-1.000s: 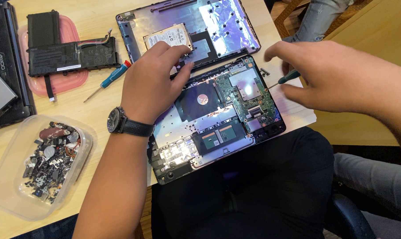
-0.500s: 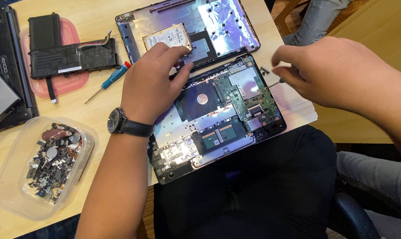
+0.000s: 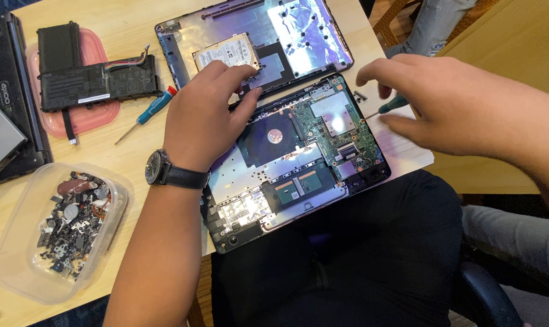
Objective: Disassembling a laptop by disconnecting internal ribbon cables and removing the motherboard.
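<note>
— Hands first: what is each one doing in the head view?

— Left hand lies palm down on the opened laptop base, fingers loosely spread, pressing on its upper left corner. It grips nothing; a dark wristwatch sits on that wrist.

— And the other?

— Right hand hovers over the base's right edge, fingers curled around a small green-handled screwdriver. Its tip points left toward the green circuit board; whether the tip touches the board I cannot tell, since it is thin and partly hidden.

— Where does the laptop base lie?

— Under both hands, tilted, its near edge overhanging the table toward the person's lap.

— What lies beyond the left fingers?

— The removed bottom cover, inner side up, with a silver hard drive resting on it, just above the fingertips.

— To the left of that hand?

— A blue-handled screwdriver on the table, then a black battery pack on a pink lid. Nearer the left forearm stands a clear plastic tub of small dark parts.
</note>
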